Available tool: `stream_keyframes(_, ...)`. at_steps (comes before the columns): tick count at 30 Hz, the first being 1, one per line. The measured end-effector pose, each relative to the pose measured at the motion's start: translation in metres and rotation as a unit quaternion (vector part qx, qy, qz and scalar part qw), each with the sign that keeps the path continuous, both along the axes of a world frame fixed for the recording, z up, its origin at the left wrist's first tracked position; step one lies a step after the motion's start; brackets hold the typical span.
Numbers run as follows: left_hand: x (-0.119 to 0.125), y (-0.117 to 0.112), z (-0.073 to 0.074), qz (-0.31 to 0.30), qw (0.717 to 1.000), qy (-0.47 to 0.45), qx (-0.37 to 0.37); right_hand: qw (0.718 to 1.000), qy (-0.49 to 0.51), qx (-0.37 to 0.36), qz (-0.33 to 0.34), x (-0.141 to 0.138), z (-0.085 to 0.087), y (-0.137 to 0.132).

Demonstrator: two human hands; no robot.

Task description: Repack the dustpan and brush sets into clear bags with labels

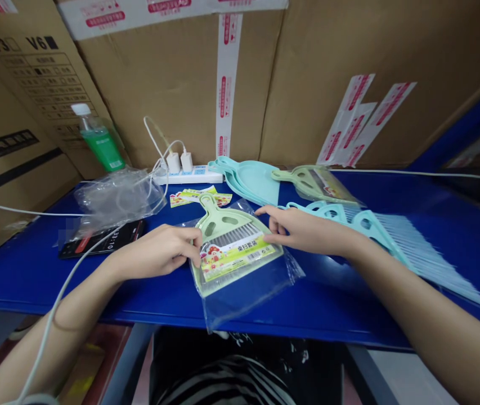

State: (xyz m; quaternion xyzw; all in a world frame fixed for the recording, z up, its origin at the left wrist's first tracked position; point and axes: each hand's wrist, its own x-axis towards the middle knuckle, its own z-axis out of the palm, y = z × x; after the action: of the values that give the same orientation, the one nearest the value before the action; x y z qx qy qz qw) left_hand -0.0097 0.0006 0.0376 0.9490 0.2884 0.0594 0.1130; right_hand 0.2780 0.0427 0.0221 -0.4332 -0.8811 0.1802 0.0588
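A pale green mini dustpan-and-brush set (227,239) with a printed label card lies inside a clear plastic bag (248,292) on the blue table (32,275). My left hand (161,250) pinches the left edge of the bag and dustpan, fingers curled. My right hand (303,229) presses on the right edge of the same set, fingers bent onto it. The dustpan's handle points away from me.
Behind lie stacked teal dustpans (250,180), another bagged green set (319,185), several light-blue brushes (395,239), label cards (197,196), a power strip (184,171) with chargers, crumpled clear bags (117,197), a phone (102,239), a green bottle (98,140) and cardboard boxes (349,73).
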Motion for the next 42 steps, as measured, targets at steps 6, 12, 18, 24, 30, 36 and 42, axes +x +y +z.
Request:
stream_keyframes(6, -0.001, 0.004, -0.004, 0.035, 0.997, 0.003, 0.063, 0.998, 0.012, -0.042, 0.043, 0.005, 0.002, -0.004)
stream_keyframes(12, 0.0, 0.005, -0.004, 0.08, 0.989, 0.056, 0.108, 0.992, 0.034, -0.07, 0.096, 0.006, 0.002, -0.006)
stream_keyframes(18, 0.0, 0.008, -0.008, 0.109, 0.979, 0.091, 0.146, 0.992, 0.041, -0.068, 0.096, 0.006, 0.0, -0.006)
stream_keyframes(24, 0.0, 0.004, -0.005, 0.078, 0.988, 0.057, 0.118, 0.989, 0.049, -0.077, 0.113, 0.006, 0.0, -0.006)
stream_keyframes(30, 0.007, -0.004, 0.003, -0.002, 1.0, 0.019, -0.019, 0.995, 0.023, -0.056, 0.085, 0.005, -0.004, -0.004)
stream_keyframes(36, 0.007, -0.004, 0.003, -0.016, 0.997, 0.017, -0.07, 0.993, 0.037, -0.065, 0.093, 0.004, -0.006, -0.005)
stream_keyframes(42, 0.004, -0.002, -0.002, -0.031, 0.994, 0.027, -0.097, 0.993, 0.008, -0.087, 0.077, 0.006, -0.008, -0.006)
